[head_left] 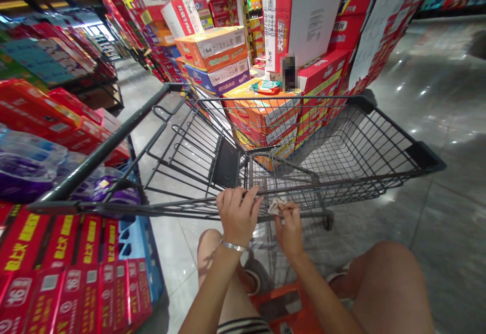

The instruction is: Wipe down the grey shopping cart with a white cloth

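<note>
A dark wire shopping cart (341,136) stands sideways in front of me, its basket holding nothing that I can see. My left hand (237,212), with a silver bracelet at the wrist, has its fingers closed over the near top rail. Just right of it, my right hand (289,225) pinches a small crumpled whitish cloth (275,206) against the wires below that rail. The cart's handle (110,139) slants away on the left. A dark plastic panel (227,163) hangs inside near the handle end.
Stacked cartons (261,116) rise behind the cart, with small packets (268,87) on top. Red drink cases (76,273) and purple-wrapped bottles (30,172) crowd the left side. An orange stool (288,306) is beneath me, between my knees. Glossy tile floor (448,222) extends to the right.
</note>
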The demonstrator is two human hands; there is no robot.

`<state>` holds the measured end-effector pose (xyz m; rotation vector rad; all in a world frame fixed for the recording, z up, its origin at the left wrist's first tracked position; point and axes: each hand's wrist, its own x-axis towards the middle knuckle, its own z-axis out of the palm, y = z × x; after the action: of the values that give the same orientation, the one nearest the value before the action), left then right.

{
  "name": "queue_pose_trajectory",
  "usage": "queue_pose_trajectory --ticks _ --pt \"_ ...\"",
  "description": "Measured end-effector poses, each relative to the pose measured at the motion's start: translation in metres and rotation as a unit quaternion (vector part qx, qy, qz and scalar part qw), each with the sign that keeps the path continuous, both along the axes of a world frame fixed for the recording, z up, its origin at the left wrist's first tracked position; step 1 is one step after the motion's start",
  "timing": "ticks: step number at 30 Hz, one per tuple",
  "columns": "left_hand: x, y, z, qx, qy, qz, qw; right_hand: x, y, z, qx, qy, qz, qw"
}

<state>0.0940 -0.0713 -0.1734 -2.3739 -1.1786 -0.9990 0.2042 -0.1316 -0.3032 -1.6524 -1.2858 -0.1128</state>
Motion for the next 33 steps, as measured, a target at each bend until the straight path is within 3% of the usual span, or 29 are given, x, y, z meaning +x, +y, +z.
queue_pose_trajectory --ticks 4,11,14,18,22,26,33 --pt "-0.001 0.001 -0.001 0.004 0.006 -0.004 1.0 0.004 0.001 0.0 -0.037 -0.021 -0.006 0.999" --pt "-0.003 0.001 0.001 -0.006 0.017 -0.016 1.0 0.009 -0.005 0.027 -0.18 -0.039 -0.011 0.983" --pt "-0.004 0.001 0.001 -0.012 0.015 -0.024 1.0 0.011 -0.017 0.037 -0.145 -0.028 -0.012 0.989" --pt "-0.004 0.0 0.001 -0.019 0.003 -0.029 0.999 0.013 -0.032 0.049 -0.016 -0.019 -0.003 1.0" --pt "-0.003 0.0 0.001 -0.024 -0.006 -0.03 0.999 0.011 -0.025 0.062 0.077 -0.029 0.037 0.996" --pt "-0.003 -0.001 0.002 -0.031 -0.006 -0.032 0.999 0.003 -0.004 0.065 0.084 -0.028 0.07 0.994" --pt "-0.002 -0.002 0.003 -0.037 -0.013 -0.03 0.999 -0.004 0.01 0.047 0.09 -0.062 0.063 0.992"
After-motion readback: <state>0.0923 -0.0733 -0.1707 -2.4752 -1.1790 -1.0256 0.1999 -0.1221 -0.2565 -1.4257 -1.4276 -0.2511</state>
